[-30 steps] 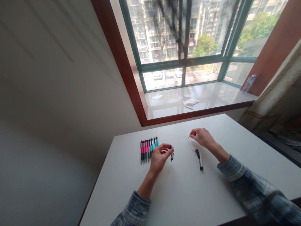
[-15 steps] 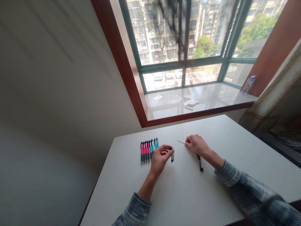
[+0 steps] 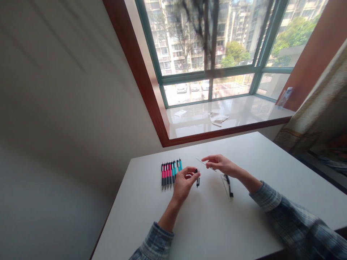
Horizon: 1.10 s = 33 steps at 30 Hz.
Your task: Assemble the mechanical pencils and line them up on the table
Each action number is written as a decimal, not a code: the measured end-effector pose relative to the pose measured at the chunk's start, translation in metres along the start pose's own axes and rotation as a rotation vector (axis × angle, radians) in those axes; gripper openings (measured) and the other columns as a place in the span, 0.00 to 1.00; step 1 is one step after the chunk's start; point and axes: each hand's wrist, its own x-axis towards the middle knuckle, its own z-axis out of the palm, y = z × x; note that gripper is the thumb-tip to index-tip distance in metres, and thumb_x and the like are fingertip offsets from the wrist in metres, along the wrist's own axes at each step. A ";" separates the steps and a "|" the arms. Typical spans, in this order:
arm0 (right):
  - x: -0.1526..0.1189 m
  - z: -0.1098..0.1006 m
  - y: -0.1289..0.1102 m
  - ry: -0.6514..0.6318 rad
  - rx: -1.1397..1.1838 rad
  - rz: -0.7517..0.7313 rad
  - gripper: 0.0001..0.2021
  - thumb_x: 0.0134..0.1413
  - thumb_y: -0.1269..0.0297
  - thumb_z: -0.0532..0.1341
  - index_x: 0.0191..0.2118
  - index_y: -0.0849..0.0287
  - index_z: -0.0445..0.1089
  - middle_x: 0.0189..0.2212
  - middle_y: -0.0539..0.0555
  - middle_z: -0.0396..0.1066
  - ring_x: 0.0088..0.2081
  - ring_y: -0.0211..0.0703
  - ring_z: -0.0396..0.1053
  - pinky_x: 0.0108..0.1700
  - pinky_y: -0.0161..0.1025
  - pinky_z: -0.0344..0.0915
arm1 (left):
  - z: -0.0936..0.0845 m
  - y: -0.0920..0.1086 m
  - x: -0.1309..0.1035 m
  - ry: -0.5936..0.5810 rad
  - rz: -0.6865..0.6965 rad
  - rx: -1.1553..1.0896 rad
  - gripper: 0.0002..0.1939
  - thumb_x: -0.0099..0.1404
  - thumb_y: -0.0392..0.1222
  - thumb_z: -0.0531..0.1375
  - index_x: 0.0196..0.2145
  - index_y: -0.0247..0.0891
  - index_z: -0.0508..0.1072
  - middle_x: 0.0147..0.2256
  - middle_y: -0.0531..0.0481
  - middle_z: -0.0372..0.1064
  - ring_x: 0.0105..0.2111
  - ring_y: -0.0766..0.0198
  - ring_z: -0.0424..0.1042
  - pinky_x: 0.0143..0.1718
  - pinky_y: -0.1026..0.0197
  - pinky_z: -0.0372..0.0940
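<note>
My left hand (image 3: 183, 185) pinches a short black-and-clear pen barrel (image 3: 198, 181) between thumb and fingertips, its lower end pointing down above the white table. To the right, my right hand (image 3: 222, 165) holds a thin, pale pen refill (image 3: 200, 161) between thumb and fingers. The refill slants, one end up to the left and the other showing below the fingers. Below this hand lie a black pen part (image 3: 230, 188) and another thin stick (image 3: 225, 187), side by side. Left of my left hand is a row of several pink and teal pens (image 3: 167, 176), partly hidden by it.
The white table (image 3: 217, 224) stands against a wall and a window sill (image 3: 189, 126). On the sill are a crumpled white wrapper (image 3: 217, 118), a flat paper (image 3: 180, 113) and a clear bottle (image 3: 284, 97). A curtain (image 3: 311, 104) hangs at the right.
My right hand has lifted and shifted slightly left with the thin refill, which now shows more of its length. The stick beside the black part has come into view. My left hand stays nearly still.
</note>
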 end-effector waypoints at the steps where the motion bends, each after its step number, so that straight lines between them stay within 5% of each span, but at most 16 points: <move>1: 0.001 0.002 -0.001 0.010 0.093 -0.015 0.20 0.56 0.51 0.66 0.49 0.60 0.77 0.30 0.52 0.75 0.26 0.35 0.61 0.29 0.36 0.56 | 0.000 0.000 0.000 -0.001 0.006 0.008 0.14 0.59 0.50 0.69 0.38 0.37 0.81 0.37 0.46 0.77 0.35 0.60 0.73 0.39 0.59 0.69; 9: -0.003 0.016 -0.014 0.150 0.455 -0.117 0.15 0.50 0.54 0.73 0.38 0.58 0.76 0.36 0.54 0.76 0.35 0.39 0.71 0.39 0.37 0.65 | 0.004 0.004 -0.002 -0.014 0.053 0.087 0.11 0.60 0.48 0.68 0.36 0.39 0.81 0.35 0.47 0.78 0.35 0.59 0.73 0.40 0.58 0.69; 15: -0.004 0.018 -0.015 0.132 0.387 -0.189 0.13 0.52 0.55 0.72 0.36 0.59 0.76 0.36 0.55 0.78 0.36 0.42 0.73 0.38 0.38 0.67 | 0.004 0.006 -0.002 -0.020 0.056 0.095 0.11 0.60 0.49 0.67 0.35 0.38 0.81 0.35 0.46 0.78 0.35 0.59 0.73 0.40 0.56 0.69; 20: -0.005 0.017 -0.020 -0.011 0.200 -0.233 0.12 0.54 0.55 0.70 0.38 0.59 0.78 0.39 0.56 0.78 0.42 0.46 0.75 0.45 0.42 0.70 | 0.004 0.006 -0.001 -0.033 0.060 0.077 0.12 0.60 0.49 0.68 0.36 0.38 0.81 0.35 0.46 0.77 0.35 0.59 0.72 0.41 0.57 0.69; 23: -0.005 0.005 -0.019 0.019 -0.022 -0.270 0.13 0.58 0.53 0.67 0.42 0.57 0.79 0.42 0.56 0.79 0.46 0.49 0.75 0.48 0.44 0.70 | 0.003 0.006 0.000 -0.034 0.052 0.001 0.13 0.58 0.49 0.69 0.36 0.37 0.81 0.35 0.46 0.77 0.35 0.60 0.73 0.40 0.57 0.70; 28: -0.005 -0.040 -0.003 0.330 -0.516 -0.297 0.11 0.62 0.55 0.63 0.40 0.54 0.80 0.38 0.56 0.80 0.38 0.49 0.74 0.42 0.45 0.69 | -0.001 0.008 -0.001 0.014 0.080 -0.179 0.14 0.56 0.49 0.71 0.36 0.38 0.80 0.37 0.46 0.78 0.37 0.59 0.75 0.43 0.56 0.70; 33: -0.005 -0.072 0.017 0.284 -0.711 -0.220 0.09 0.61 0.59 0.63 0.37 0.54 0.81 0.36 0.56 0.79 0.38 0.49 0.73 0.44 0.45 0.67 | 0.001 0.009 -0.004 -0.010 0.171 -0.071 0.11 0.59 0.48 0.70 0.36 0.40 0.81 0.40 0.46 0.79 0.44 0.55 0.76 0.49 0.55 0.67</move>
